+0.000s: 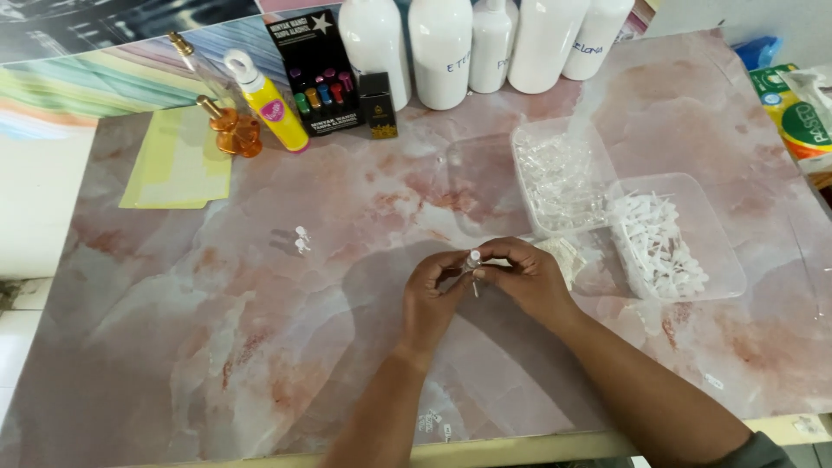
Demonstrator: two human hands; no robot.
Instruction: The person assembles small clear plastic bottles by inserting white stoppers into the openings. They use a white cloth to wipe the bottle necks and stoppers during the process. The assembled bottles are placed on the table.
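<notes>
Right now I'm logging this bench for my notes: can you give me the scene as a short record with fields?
surface: pink marbled table
left hand: pinches a small clear vial from the left
right hand: pinches the same vial from the right
clear tub: holds clear small parts, right of centre
second tub: holds white sprayer parts, beside the first
back edge: white bottles, black card of small vials, yellow bottle, amber bottle
left: yellow paper

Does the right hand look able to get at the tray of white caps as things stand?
Probably yes: the tray of white caps lies open just beside the right hand, nothing between, though both hands hold a small vial.
</notes>
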